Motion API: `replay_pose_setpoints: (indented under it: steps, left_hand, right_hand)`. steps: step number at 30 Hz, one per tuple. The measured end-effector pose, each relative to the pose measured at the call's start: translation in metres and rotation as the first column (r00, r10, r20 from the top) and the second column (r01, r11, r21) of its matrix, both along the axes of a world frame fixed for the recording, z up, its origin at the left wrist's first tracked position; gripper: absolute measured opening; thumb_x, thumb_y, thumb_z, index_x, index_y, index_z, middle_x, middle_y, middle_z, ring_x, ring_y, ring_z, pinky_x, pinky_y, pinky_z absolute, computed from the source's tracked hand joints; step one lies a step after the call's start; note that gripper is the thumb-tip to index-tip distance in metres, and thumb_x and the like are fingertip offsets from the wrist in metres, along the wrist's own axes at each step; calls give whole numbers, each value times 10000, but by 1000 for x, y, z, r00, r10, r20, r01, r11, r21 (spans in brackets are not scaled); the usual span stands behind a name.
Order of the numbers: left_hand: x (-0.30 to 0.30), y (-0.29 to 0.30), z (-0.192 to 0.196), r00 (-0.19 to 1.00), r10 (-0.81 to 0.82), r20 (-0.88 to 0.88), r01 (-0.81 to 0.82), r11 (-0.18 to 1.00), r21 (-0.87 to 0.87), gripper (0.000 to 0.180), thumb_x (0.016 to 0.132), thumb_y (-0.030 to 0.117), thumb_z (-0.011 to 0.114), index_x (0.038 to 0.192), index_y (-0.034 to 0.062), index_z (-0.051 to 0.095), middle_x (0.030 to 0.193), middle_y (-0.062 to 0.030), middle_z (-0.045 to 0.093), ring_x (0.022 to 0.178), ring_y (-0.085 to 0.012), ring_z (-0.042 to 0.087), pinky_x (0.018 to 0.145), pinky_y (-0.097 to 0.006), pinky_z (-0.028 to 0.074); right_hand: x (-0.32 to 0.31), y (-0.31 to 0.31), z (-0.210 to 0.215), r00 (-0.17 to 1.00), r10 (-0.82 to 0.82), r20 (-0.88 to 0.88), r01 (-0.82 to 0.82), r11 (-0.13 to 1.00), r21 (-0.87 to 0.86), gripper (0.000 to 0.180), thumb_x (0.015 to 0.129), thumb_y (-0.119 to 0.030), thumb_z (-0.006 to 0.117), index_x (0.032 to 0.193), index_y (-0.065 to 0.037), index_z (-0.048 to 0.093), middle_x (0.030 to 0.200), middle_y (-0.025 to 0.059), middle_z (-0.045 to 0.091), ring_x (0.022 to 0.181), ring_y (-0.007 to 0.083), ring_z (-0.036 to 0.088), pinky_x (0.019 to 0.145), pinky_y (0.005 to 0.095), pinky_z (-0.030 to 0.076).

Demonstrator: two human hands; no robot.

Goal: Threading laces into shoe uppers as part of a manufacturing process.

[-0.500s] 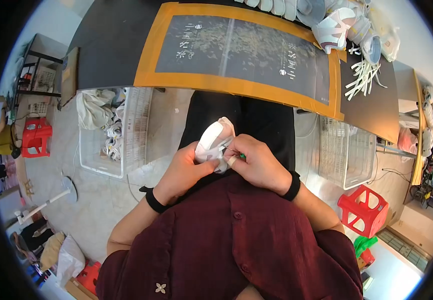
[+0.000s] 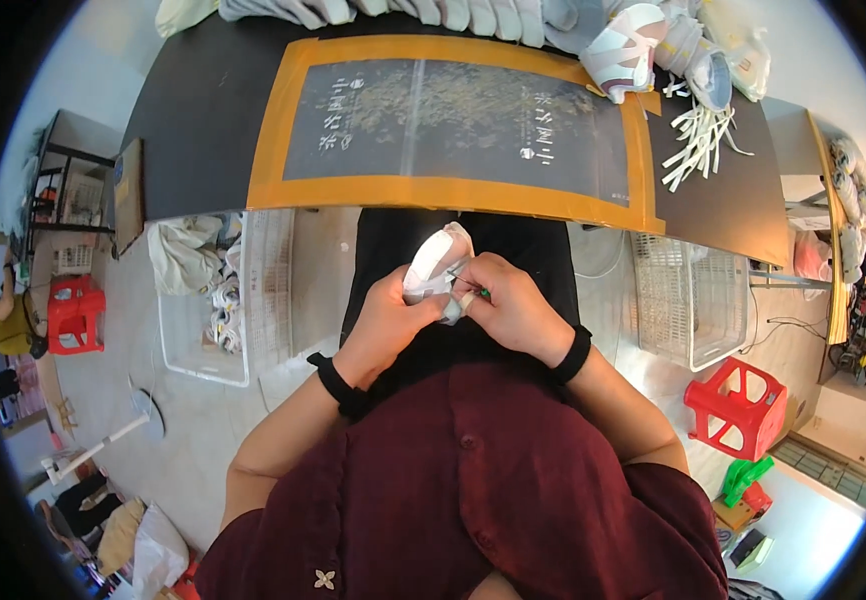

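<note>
Counter [image 2: 188, 130] stands beyond left hand [image 2: 389, 316], which, curled round a shoe [image 2: 431, 258], should steady it for right hand [image 2: 519, 305], tightly pinched, contents unclear.

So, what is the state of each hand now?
Left hand: closed, holding the white shoe piece.
Right hand: closed, holding a mostly hidden, partly green object.

The person wears a maroon shirt [image 2: 403, 470] and black wristbands [image 2: 574, 354].
</note>
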State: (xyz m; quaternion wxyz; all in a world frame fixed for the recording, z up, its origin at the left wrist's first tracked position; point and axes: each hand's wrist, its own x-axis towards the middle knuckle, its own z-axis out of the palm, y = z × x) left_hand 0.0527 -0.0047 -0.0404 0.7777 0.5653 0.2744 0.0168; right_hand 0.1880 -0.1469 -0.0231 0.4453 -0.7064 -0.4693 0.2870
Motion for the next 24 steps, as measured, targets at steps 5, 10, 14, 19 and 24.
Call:
replay_pose_setpoints:
  steps: [5, 10, 14, 19, 24]
  left_hand:
    - [19, 5, -22, 996, 58, 70, -59, 998, 6, 313, 881, 44, 666, 1183, 14, 588, 1076, -21, 648, 964, -96, 598, 870, -288, 487]
    - [25, 3, -35, 991, 74, 108, -73, 997, -19, 325, 885, 55, 664, 1203, 31, 599, 1101, -16, 653, 995, -99, 593, 893, -288, 475]
    - [28, 1, -39, 995, -12, 103, 12, 1000, 2, 323, 889, 47, 652, 1207, 29, 599, 1119, -18, 651, 1004, -96, 590, 903, -289, 473]
    - [30, 0, -36, 996, 10, 87, -15, 999, 51, 258, 893, 47, 638, 1144, 1, 605, 1056, -30, 656, 952, -91, 601, 857, -273, 491]
    - [28, 0, -37, 994, 29, 104, -33, 999, 37, 252, 886, 37, 642, 1133, -3, 610, 1056, -30, 658, 955, -90, 601, 857, -275, 492]
  right_hand:
    - [1, -15, 22, 927, -373, -48, 365, 923, -126, 118, 890, -78, 583, 957, -9, 515, 907, 172, 575, 883, 345, 605, 756, 410, 493]
    - [-7, -34, -16, 965, -251, 72, 251, 968, 17, 80, 893, -60, 564, 944, -13, 524, 908, 181, 590, 848, 357, 624, 736, 405, 503]
    - [-16, -25, -23, 935, -349, -65, 350, 937, 9, 37, 885, -42, 591, 917, -25, 582, 822, 112, 595, 757, 256, 609, 690, 330, 485]
    - [-17, -20, -25, 937, -339, -80, 337, 941, -41, 121, 839, -55, 591, 953, -15, 596, 865, 187, 642, 791, 366, 644, 687, 405, 508]
    - [-18, -19, -31, 936, -348, -40, 347, 937, -37, 124, 840, -58, 589, 955, -11, 597, 881, 199, 650, 800, 371, 648, 687, 405, 511]
